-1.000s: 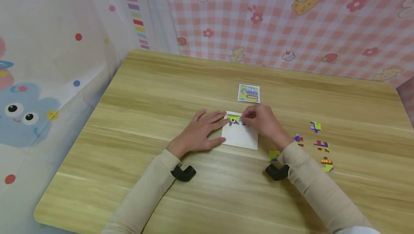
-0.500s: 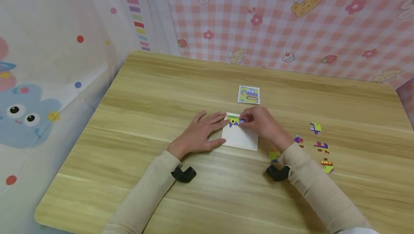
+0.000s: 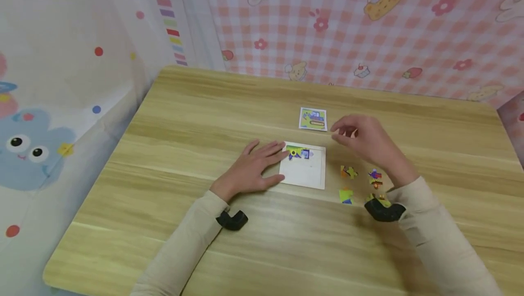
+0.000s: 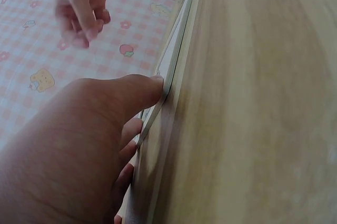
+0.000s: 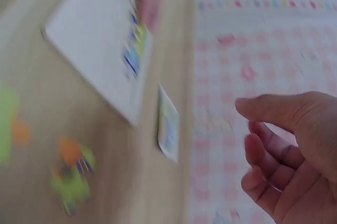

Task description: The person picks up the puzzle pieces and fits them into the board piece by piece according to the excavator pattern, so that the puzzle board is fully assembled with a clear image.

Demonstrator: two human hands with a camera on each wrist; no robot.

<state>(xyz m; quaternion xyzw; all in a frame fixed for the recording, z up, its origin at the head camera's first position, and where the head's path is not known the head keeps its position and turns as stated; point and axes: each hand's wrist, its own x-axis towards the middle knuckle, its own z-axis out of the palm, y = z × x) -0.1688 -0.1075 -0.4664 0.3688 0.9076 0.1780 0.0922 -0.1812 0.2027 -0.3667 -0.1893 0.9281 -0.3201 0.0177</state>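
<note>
On the wood-grain table point(image 3: 278, 250), loose puzzle pieces point(image 3: 345, 196) lie partly hidden by the black wrist mount point(image 3: 385, 210). The left hand point(image 3: 253, 168), fingers spread, rests on the white board point(image 3: 303, 173) holding set pieces point(image 3: 297, 153). The right hand point(image 3: 370, 143), loosely curled and empty, hovers near a picture card point(image 3: 313, 119), its details too small to read. Behind, pink gingham cloth point(image 3: 286, 23) is cut off above.

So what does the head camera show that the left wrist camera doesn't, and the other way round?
Only the head view: loose puzzle pieces, the black fittings at both wrists and a blue cartoon figure on the backdrop.
Only the left wrist view: the thickness of the white board, seen nearly edge-on.
Both: the left hand, the right hand, the board, the wooden table and the checked cloth.
</note>
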